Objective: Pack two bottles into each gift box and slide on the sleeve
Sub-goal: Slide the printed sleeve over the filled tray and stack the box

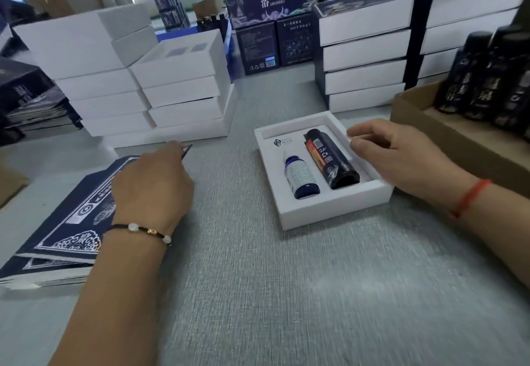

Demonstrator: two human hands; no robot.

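Head view: grey textured tabletop [243,279] carried an open white square gift box [324,208] toward its right-centre, a little askew to the near edge. Inside lay two bottles side by side in the white insert: a small blue bottle with a white label and white cap [301,175] on the left, a taller black cylindrical bottle with an orange-red label [329,159] on the right. Right hand [401,156], red cord at the wrist, rested at the box's right wall, fingers curled loosely, thumb and forefinger near each other at the far-right rim; whether they pinched anything could not be told. Left hand [155,179], beaded bracelet at the wrist, lay on a stack of flat navy printed sleeves [71,222] at the left edge, fingertips lifting the top sleeve's far corner. White box stacks [120,79] stood along the far side; a brown carton of black bottles [459,142] sat at the right edge.
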